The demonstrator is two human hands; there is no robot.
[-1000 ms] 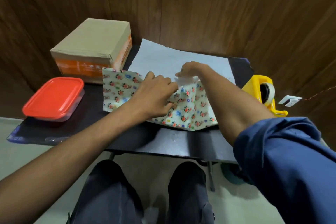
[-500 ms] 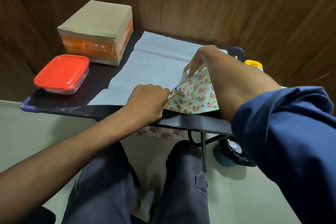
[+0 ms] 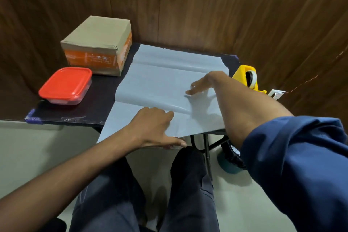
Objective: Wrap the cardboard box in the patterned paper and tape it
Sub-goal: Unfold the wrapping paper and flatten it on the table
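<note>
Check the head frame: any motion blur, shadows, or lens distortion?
Head view: the right hand has soft, blurred fingertips and casts a shadow on the paper; the left hand looks sharper; wide-angle distortion curves the wall panels and swells the blue sleeve.

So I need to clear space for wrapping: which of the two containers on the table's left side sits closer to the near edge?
The red-lidded plastic container. It is low and lies toward the front, while the taller cardboard box stands behind it at the wall.
</note>
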